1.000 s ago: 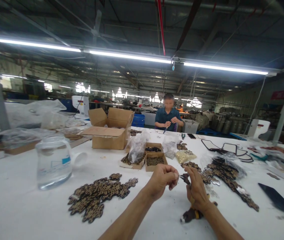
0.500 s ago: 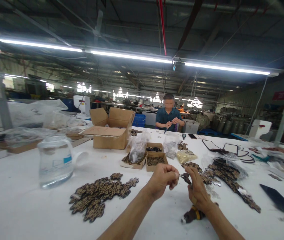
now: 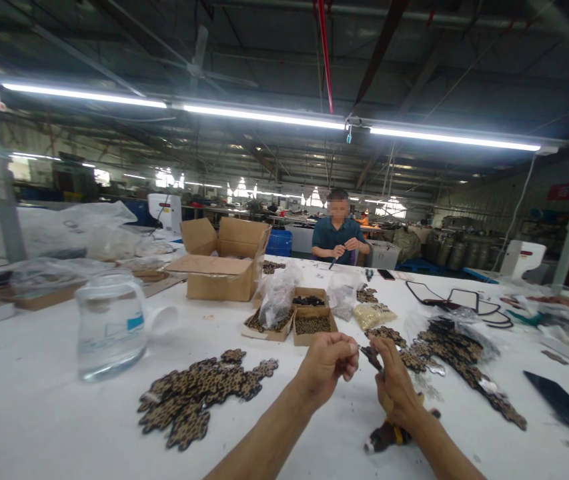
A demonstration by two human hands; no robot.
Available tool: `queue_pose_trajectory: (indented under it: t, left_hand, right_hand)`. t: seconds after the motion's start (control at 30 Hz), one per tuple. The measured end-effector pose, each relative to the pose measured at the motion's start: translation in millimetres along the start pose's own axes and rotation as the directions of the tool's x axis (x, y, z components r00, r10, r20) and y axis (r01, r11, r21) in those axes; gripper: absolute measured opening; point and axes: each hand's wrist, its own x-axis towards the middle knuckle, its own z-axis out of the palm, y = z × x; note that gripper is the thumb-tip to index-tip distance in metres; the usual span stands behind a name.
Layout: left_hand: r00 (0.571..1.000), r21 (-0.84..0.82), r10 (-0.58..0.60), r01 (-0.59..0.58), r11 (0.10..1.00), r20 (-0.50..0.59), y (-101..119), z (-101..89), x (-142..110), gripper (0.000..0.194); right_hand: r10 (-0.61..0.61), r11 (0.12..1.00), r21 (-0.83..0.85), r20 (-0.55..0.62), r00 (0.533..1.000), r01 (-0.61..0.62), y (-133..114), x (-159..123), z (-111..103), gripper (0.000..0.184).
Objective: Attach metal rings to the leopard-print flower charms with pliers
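Note:
My left hand (image 3: pixel 330 363) is closed in a pinch, thumb against forefinger; whatever sits between the tips is too small to make out. Close to those tips point the dark jaws of a pair of pliers (image 3: pixel 371 357), which my right hand (image 3: pixel 395 380) grips with its fingers fairly straight. Below my right hand, a brown and yellow handled thing (image 3: pixel 384 437) shows at the table; I cannot tell whether it belongs to the pliers. Left of my hands lies a pile of leopard-print, flower-edged pieces (image 3: pixel 204 393). More such pieces (image 3: pixel 457 353) spread out on the right.
Small cartons of metal bits (image 3: pixel 313 325) stand ahead, beside a clear plastic bag (image 3: pixel 275 303) and a bag of yellowish bits (image 3: pixel 373 315). A large open cardboard box (image 3: pixel 221 277) and a water jug (image 3: pixel 110 327) are leftward. Across the white table sits a co-worker (image 3: pixel 338 233).
My hands keep nearly the same pose, with the pliers' jaws still by the left fingertips. The view shifts slightly. Across the table, the co-worker's hands move a little.

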Motion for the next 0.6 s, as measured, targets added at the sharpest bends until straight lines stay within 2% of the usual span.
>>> queue_pose_trajectory:
  t: [0.17,0.33,0.47,0.6]
  left_hand:
    - [1.000,-0.107,-0.007,0.006,0.994,-0.012,-3,1.9,0,0.014]
    - [0.997,-0.185,-0.029,0.015,0.983,-0.074,-8,3.2,1,0.015]
    - [0.998,-0.175,-0.044,0.035,0.984,-0.051,-8,3.5,-1,0.015]
    - [1.000,-0.066,0.002,-0.003,0.998,-0.007,-3,4.9,-3,0.016]
  right_hand:
    - [0.015,1.000,-0.001,-0.030,0.999,-0.015,1,-1,7,0.095]
    - [0.027,0.999,-0.032,-0.048,0.998,-0.028,3,-4,14,0.093]
    - [0.032,0.998,-0.057,-0.080,0.996,-0.037,5,-5,14,0.093]
    - [0.015,0.999,-0.037,-0.077,0.997,-0.018,4,-4,11,0.090]
